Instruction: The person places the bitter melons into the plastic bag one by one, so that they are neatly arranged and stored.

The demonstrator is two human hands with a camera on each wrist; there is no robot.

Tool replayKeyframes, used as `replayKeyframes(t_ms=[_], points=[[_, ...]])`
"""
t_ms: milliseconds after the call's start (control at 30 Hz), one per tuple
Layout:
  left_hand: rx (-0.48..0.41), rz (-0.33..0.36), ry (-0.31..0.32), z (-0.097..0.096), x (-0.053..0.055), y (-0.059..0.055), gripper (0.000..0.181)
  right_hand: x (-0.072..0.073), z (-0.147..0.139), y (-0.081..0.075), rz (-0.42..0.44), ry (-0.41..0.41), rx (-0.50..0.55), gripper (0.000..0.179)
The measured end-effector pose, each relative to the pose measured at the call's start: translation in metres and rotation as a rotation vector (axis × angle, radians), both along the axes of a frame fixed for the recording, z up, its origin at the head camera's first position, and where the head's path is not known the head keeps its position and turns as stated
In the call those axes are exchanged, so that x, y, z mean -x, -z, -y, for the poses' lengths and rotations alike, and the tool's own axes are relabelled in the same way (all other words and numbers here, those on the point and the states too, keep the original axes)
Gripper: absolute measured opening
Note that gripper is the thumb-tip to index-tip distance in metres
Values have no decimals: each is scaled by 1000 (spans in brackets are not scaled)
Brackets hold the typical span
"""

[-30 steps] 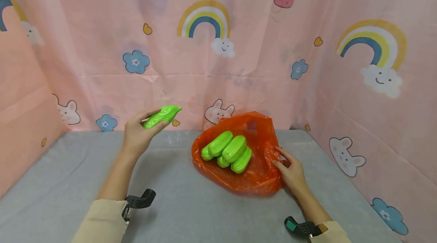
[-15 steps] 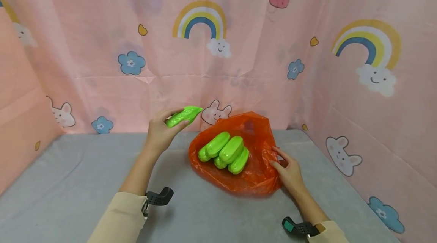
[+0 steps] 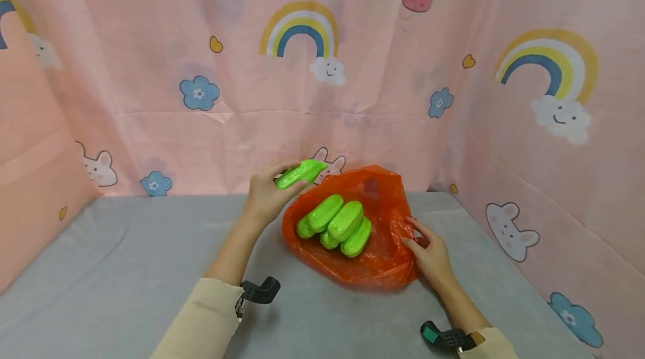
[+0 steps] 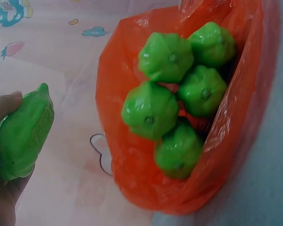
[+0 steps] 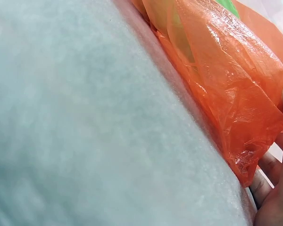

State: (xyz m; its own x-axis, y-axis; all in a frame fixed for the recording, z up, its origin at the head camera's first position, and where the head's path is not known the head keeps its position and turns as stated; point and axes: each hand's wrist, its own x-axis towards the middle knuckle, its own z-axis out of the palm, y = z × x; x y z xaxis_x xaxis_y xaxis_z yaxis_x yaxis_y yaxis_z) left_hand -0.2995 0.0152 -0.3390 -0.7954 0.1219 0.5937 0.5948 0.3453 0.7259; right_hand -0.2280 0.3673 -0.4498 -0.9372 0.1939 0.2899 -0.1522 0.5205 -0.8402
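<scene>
My left hand (image 3: 266,195) grips a bright green bitter melon (image 3: 301,174) between thumb and fingers, its pointed tip facing right. In the left wrist view this bitter melon (image 4: 27,134) shows a ribbed, bumpy side, held apart from the bag. An orange-red plastic bag (image 3: 388,191) lies on the table with its mouth spread wide. Several more bitter melons (image 3: 345,220) are piled inside, and the left wrist view shows their stem ends (image 4: 150,120). At the bag's right side my right hand (image 3: 432,256) pinches the crumpled plastic (image 5: 245,108) of its edge.
A grey cloth covers the table (image 3: 126,269). Behind and on both sides hangs a pink curtain (image 3: 373,68) printed with rainbows, rabbits and flowers. Each wrist carries a black camera mount (image 3: 261,290).
My left hand has carried the bitter melon rightward, from left of the bag to its upper left rim. The right hand and the bag have stayed in place.
</scene>
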Motion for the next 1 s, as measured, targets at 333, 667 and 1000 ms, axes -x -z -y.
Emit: replayKeyframes(t_ms=[333, 667, 1000], points=[[-23, 43, 25, -25, -5, 10, 38, 2, 1, 2, -3, -3, 23, 49], [-13, 102, 11, -45, -4, 24, 36, 3, 0, 1, 6, -11, 21, 50], [61, 152, -44, -64, -8, 23, 37, 0, -2, 1, 22, -16, 34, 50]])
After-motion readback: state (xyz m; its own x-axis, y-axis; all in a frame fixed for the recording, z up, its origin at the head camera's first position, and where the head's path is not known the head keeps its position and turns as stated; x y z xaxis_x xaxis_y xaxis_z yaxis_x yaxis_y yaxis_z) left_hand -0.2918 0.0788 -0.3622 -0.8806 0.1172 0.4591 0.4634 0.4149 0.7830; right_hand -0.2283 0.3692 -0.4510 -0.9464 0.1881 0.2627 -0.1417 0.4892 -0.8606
